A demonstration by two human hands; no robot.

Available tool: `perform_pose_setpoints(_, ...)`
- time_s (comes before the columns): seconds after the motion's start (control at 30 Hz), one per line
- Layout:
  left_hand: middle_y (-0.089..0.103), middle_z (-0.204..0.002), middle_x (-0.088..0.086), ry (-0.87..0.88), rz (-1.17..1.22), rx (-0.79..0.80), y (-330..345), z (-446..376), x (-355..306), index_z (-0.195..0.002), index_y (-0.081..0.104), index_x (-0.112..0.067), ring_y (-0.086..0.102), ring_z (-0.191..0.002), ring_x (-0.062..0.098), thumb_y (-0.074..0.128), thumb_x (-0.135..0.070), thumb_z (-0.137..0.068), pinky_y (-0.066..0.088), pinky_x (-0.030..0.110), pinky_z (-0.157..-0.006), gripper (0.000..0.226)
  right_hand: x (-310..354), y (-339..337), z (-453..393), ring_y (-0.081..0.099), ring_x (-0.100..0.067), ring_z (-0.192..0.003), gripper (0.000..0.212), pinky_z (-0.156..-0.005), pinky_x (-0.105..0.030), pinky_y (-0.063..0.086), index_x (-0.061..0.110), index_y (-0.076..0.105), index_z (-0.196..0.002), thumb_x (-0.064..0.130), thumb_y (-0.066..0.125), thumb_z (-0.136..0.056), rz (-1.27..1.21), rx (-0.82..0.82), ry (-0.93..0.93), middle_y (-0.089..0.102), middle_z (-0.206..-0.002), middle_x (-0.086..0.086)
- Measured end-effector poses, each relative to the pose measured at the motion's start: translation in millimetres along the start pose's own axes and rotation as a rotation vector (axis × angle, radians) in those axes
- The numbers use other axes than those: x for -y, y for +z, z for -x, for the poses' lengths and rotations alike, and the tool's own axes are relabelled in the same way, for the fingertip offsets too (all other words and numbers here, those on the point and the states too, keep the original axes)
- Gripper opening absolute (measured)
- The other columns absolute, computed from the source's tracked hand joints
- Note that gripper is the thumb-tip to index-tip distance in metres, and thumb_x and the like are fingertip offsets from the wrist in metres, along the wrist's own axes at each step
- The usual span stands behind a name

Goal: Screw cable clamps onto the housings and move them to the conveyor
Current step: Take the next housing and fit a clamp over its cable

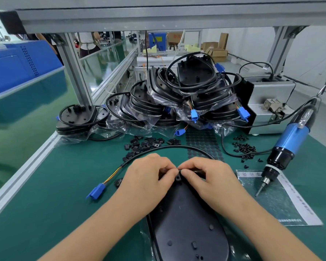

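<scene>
1. In the head view, a black housing (186, 219) is seen lying flat on the green worktop (64, 194), close to the person, with its far end between the two hands
2. A small black cable clamp (177, 178) is seen at that far end of the housing, where the black cable (169, 147) leaves it
3. The left hand (147, 178) is curled, with its fingertips pinched on the cable beside the clamp
4. The right hand (205, 176) is curled as well, its thumb and forefinger pinched on the cable from the other side
5. The cable is looped away from the hands and ended in a blue plug (96, 191) on the worktop to the left
6. Loose clamps (145, 144) and screws (244, 147) are scattered beyond the hands, before a pile of bagged housings (177, 102)
7. A blue electric screwdriver (288, 146) is hung at the right, its tip over a printed sheet (290, 208)
8. The conveyor (17, 117) is seen along the left edge of the worktop
</scene>
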State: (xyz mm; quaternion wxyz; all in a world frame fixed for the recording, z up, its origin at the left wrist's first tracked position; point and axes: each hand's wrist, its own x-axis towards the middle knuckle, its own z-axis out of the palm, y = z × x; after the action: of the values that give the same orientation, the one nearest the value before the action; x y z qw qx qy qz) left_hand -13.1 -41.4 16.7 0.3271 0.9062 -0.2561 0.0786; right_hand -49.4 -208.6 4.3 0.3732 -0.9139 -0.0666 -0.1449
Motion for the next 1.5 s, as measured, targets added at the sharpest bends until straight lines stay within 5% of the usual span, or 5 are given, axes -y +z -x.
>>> perform_pose_setpoints(0.37,0.064,-0.067,-0.016,-0.113,-0.039,0.102,-6.2,-8.1,-4.4,-0.073,0.073,-0.034,0.059,-0.072,-0.001,0.065,-0.035,-0.082,0.044,0.011,-0.065,0.012,-5.7,-4.2,4.1,0.061,0.009,-0.088,0.016,-0.078,-0.005,0.042,0.033,0.072,-0.088,0.018,0.065,-0.088,-0.139,-0.017,0.030,0.067,-0.088,0.030)
perform_pose_setpoints(0.73,0.063,-0.055,-0.017,0.011,0.082,0.315,23.1,-94.1,-56.5,-0.082,0.078,-0.019,0.054,-0.052,-0.005,0.071,-0.026,-0.084,0.042,0.010,-0.055,0.010,-36.9,-47.1,11.7,0.062,0.003,-0.067,0.012,-0.064,-0.008,0.045,0.025,0.072,-0.077,0.016,0.070,-0.084,-0.304,-0.468,0.203,0.071,-0.074,0.016)
perform_pose_setpoints(0.97,0.073,-0.102,0.003,0.135,-0.153,0.486,106.2,-122.4,-105.7,-0.101,0.076,-0.013,0.065,-0.095,0.018,0.068,-0.012,-0.087,0.050,0.026,-0.079,0.016,-67.3,-76.8,27.2,0.053,-0.005,-0.059,0.013,-0.059,-0.016,0.045,0.024,0.063,-0.075,0.022,0.061,-0.087,-0.396,-0.988,0.380,0.065,-0.069,0.001)
perform_pose_setpoints(1.2,0.070,-0.106,0.005,0.188,-0.240,0.480,123.9,-121.7,-115.9,-0.107,0.073,-0.014,0.064,-0.097,0.023,0.067,-0.004,-0.086,0.053,0.033,-0.085,0.024,-84.2,-76.3,25.7,0.054,-0.016,-0.065,0.009,-0.068,-0.040,0.050,0.021,0.062,-0.074,0.022,0.056,-0.080,-0.499,-1.032,0.544,0.065,-0.073,-0.003)
perform_pose_setpoints(1.5,0.073,-0.104,0.007,0.145,-0.193,0.465,125.1,-124.7,-112.6,-0.100,0.075,-0.007,0.066,-0.099,0.022,0.067,-0.009,-0.088,0.051,0.028,-0.086,0.014,-93.3,-76.3,24.4,0.054,0.010,-0.067,0.009,-0.069,-0.019,0.044,0.021,0.057,-0.091,0.027,0.061,-0.086,-0.422,-1.084,0.592,0.060,-0.084,0.012)
